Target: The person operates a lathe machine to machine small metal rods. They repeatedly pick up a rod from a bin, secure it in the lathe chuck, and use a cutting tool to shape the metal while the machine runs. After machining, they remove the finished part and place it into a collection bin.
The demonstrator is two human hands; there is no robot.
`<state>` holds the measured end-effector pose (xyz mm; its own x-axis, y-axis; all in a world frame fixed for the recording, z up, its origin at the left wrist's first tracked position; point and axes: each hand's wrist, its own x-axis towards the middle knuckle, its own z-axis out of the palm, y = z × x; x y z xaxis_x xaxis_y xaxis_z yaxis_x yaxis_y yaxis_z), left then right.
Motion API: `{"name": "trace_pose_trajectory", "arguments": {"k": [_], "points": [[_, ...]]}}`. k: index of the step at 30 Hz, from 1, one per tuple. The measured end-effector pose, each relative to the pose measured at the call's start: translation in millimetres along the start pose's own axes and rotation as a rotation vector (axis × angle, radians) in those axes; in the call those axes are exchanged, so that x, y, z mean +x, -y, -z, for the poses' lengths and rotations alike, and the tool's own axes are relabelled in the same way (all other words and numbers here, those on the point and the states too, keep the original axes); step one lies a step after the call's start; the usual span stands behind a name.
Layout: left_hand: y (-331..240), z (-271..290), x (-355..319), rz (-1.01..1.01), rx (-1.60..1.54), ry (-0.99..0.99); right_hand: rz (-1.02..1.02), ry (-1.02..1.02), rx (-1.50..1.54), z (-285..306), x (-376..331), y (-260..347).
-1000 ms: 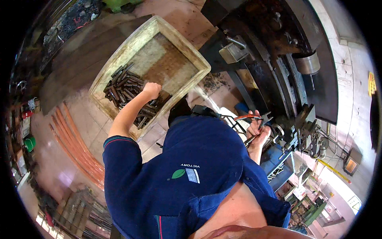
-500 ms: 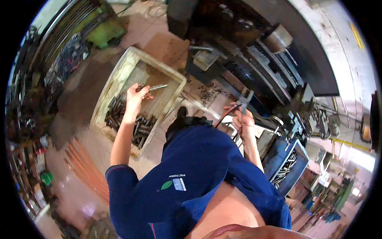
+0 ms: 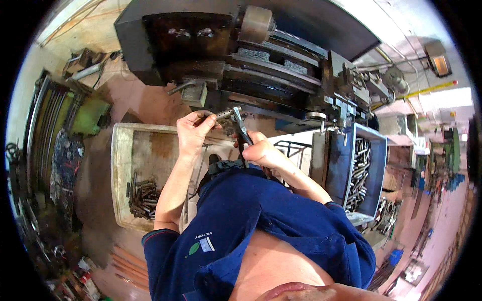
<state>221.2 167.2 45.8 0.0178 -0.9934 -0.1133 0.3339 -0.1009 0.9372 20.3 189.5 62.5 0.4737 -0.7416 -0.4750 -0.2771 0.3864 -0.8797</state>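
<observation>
My left hand [image 3: 193, 131] is raised in front of my chest and holds a short dark metal rod [image 3: 224, 114] by one end. Close beside it, my right hand [image 3: 262, 150] grips pliers [image 3: 241, 128] whose jaws meet the rod's free end. Both hands hover just in front of a large dark lathe [image 3: 261, 65]. Below my left arm sits a pale shallow crate [image 3: 123, 175] on the floor, with several dark rods [image 3: 143, 196] piled in its near corner.
A blue bin [image 3: 374, 175] with several grey metal rods stands at my right beside the machine. A green machine part [image 3: 90, 113] and scrap metal lie at the left. Orange bars [image 3: 125, 261] lie on the floor at lower left.
My left hand lifted a rod out of the crate and brought it up to my right hand with the pliers. My head turned up toward the lathe.
</observation>
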Motion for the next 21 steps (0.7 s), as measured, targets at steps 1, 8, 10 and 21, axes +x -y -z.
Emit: {"name": "trace_pose_trajectory", "arguments": {"k": [1, 8, 10, 21], "points": [[1.3, -3.7, 1.7, 0.004, 0.006, 0.023, -0.007, -0.051, -0.021, -0.5, -2.9, 1.9], [6.7, -13.8, 17.9, 0.033, 0.036, 0.168, 0.110, -0.331, -0.049, -12.8, -7.4, 0.8], [7.0, -16.0, 23.8, 0.084, 0.042, 0.199, 0.128, -0.374, -0.249, -11.0, -4.3, -11.9], [51.0, -23.8, 50.3, 0.238, -0.014, 0.411, 0.028, -0.625, 0.183, 11.5, -2.0, -33.2]]}}
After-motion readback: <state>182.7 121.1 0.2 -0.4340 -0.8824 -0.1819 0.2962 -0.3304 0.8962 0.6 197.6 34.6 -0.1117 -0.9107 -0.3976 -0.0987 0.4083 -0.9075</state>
